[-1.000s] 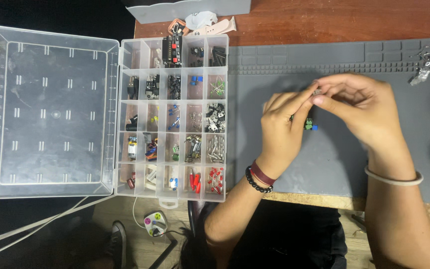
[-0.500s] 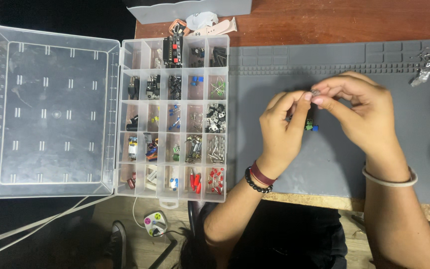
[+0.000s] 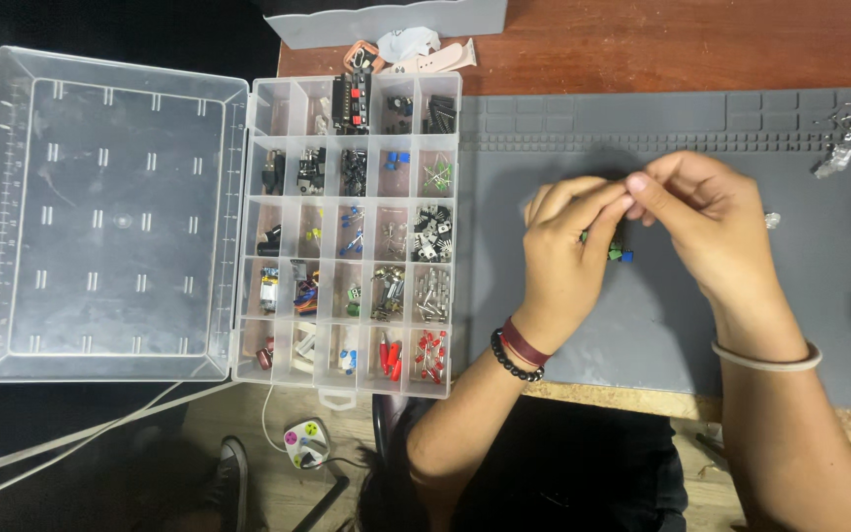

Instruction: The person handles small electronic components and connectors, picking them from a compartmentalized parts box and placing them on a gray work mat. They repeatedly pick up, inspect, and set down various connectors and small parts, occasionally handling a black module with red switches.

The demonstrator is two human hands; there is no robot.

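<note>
Above the grey work mat [image 3: 682, 335], a person's left hand [image 3: 563, 261] and right hand [image 3: 706, 222] meet, fingertips pinched together on something too small to make out; its long axis and heading cannot be told. Small green and blue components [image 3: 621, 254] lie on the mat just beneath the hands. Left of the mat, the clear compartment box [image 3: 352, 227] stands open, its lid [image 3: 100, 212] folded flat farther left. Compared with half a second earlier, the hands sit in nearly the same spot, pinch unchanged.
</note>
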